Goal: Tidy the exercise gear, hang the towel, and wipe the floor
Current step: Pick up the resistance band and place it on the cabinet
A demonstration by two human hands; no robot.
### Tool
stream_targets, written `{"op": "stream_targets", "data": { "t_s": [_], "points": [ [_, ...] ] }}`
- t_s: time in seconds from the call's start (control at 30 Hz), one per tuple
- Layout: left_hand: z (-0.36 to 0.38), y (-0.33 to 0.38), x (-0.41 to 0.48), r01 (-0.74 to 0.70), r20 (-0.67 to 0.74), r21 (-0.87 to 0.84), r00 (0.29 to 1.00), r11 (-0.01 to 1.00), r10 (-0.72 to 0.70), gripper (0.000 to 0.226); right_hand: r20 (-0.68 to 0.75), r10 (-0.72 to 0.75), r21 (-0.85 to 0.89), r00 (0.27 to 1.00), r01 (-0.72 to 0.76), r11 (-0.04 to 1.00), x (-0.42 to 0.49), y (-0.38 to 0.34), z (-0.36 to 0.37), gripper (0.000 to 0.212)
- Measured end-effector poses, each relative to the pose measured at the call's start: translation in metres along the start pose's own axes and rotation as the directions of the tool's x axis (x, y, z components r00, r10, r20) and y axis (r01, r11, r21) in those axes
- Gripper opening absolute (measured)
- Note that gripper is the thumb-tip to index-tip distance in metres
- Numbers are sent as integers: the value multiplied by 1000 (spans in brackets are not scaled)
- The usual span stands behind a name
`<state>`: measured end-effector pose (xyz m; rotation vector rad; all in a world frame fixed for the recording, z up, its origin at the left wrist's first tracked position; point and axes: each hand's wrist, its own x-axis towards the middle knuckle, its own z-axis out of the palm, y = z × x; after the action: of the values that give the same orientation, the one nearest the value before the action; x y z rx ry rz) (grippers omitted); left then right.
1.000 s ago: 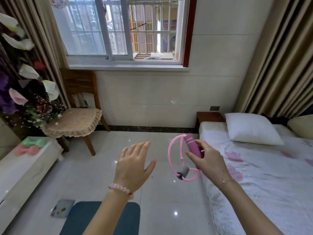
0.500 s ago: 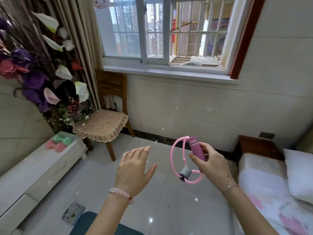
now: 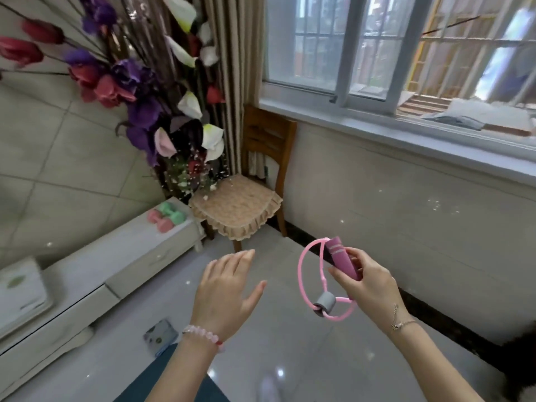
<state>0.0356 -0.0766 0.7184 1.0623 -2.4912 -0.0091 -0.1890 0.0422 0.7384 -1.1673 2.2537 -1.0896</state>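
Note:
My right hand (image 3: 367, 281) grips the purple-pink handles of a pink skipping rope (image 3: 342, 259), held in the air over the floor. The thin pink cord hangs in loops to the left of the hand, and a grey roller (image 3: 324, 304) dangles below it. My left hand (image 3: 226, 294) hovers flat and empty to the left of the rope, fingers straight, a pink bead bracelet on the wrist. A pink dumbbell (image 3: 159, 221) and a green dumbbell (image 3: 172, 213) lie side by side on the far end of the white low cabinet (image 3: 116, 256). No towel is in sight.
A wooden chair (image 3: 246, 198) with a frilled cushion stands under the window beside a tall bunch of artificial flowers (image 3: 162, 111). A dark teal mat (image 3: 162, 384) lies on the tiled floor at my feet, with a small flat packet (image 3: 160, 337) next to it.
The view has swung left: the bed and pillow have left the frame and the cabinet, flowers and chair have come nearer. Both hands keep their pose, the right still holding the rope.

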Motion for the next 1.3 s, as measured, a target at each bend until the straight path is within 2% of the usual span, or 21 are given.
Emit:
{"op": "stream_targets", "data": {
  "t_s": [0.3,0.47,0.67,0.77,0.97,1.1,1.3],
  "points": [
    [29,-137,87,270,-45,87,963,959,-267,59,234,-154,19,960,154,988,171,-75,118,32],
    [22,-224,129,382,-53,185,924,905,-379,63,377,-227,80,898,213,974,248,-135,195,28],
    [19,-293,162,472,-104,208,882,857,-461,57,503,-280,110,818,261,959,315,-192,276,22],
    [20,-323,170,539,-141,206,843,817,-520,54,550,-312,111,775,302,947,345,-216,316,21],
    [38,-392,189,653,-173,232,757,721,-630,54,641,-350,103,683,375,921,416,-252,402,34],
    [56,-444,218,703,-155,244,708,668,-689,53,681,-375,104,630,423,900,468,-276,460,36],
    [79,-511,264,781,-117,246,612,574,-782,54,768,-341,114,542,408,906,536,-308,539,36]
  ]
}}
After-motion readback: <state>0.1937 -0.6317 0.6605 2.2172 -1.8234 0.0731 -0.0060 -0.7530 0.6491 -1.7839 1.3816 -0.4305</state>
